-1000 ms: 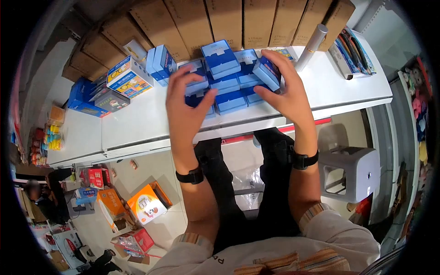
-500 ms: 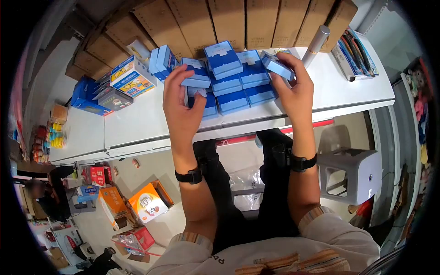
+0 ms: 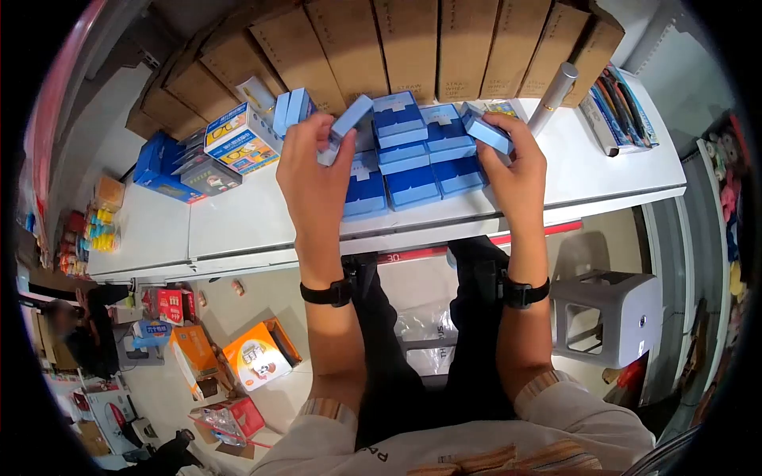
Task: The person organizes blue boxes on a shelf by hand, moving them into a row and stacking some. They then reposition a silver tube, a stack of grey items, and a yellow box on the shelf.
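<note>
My left hand (image 3: 313, 170) grips a small blue box (image 3: 352, 116) between thumb and fingers, tilted up above the white shelf (image 3: 246, 210). In my right hand (image 3: 514, 163) is another small blue box (image 3: 487, 132), held at a slant by its ends. Between the hands sits a stepped stack of blue boxes (image 3: 413, 187), several of them lying flat, with one box (image 3: 399, 119) on top at the back. Two more blue boxes (image 3: 293, 109) stand on edge just behind my left hand.
Tall brown cartons (image 3: 409, 51) line the back of the shelf. A silver cylinder (image 3: 554, 95) stands at right, near a box of packets (image 3: 619, 111). Glasses-printed boxes (image 3: 242, 139) stand at left. Below are a grey stool (image 3: 607, 313) and an orange-white carton (image 3: 258, 355).
My left hand has lifted a blue box off the left side of the stack and tipped it up. My right hand keeps its box nearly in place. The view has shifted slightly.
</note>
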A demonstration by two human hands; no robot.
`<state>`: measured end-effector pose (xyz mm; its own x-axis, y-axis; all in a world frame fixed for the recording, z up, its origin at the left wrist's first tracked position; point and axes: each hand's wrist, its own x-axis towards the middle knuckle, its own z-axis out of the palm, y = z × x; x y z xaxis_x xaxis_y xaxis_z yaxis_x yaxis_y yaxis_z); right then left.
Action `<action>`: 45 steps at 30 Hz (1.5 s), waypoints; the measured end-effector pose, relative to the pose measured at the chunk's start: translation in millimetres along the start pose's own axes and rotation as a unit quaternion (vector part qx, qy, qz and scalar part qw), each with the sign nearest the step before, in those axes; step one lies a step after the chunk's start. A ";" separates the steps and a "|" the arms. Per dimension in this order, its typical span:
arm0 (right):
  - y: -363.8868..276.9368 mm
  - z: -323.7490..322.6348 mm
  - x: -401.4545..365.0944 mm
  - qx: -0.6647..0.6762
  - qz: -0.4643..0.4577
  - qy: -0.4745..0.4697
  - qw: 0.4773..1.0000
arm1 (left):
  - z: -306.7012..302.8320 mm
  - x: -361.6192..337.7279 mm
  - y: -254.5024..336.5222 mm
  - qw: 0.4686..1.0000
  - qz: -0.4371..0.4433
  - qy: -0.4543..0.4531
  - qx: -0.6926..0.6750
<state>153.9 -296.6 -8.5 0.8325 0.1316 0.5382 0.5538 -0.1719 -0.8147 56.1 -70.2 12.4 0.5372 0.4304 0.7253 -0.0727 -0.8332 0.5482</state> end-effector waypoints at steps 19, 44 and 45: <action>-4.5 -0.8 0.4 -0.070 -0.012 0.033 0.997 | 5.5 4.4 -16.8 0.995 -0.021 0.058 0.080; -23.3 -32.6 5.9 -0.022 -0.061 -0.104 0.992 | 13.6 2.6 -21.0 0.982 -0.122 -0.023 0.140; -31.0 -30.4 10.0 0.041 -0.066 -0.078 0.994 | 13.5 2.1 -21.9 0.985 -0.117 -0.016 0.126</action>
<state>145.5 -319.6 28.7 0.7371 0.2979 0.6066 0.6494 -0.0639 -0.7578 70.2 -55.7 -3.6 0.5418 0.6130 0.5751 0.2644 -0.7738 0.5756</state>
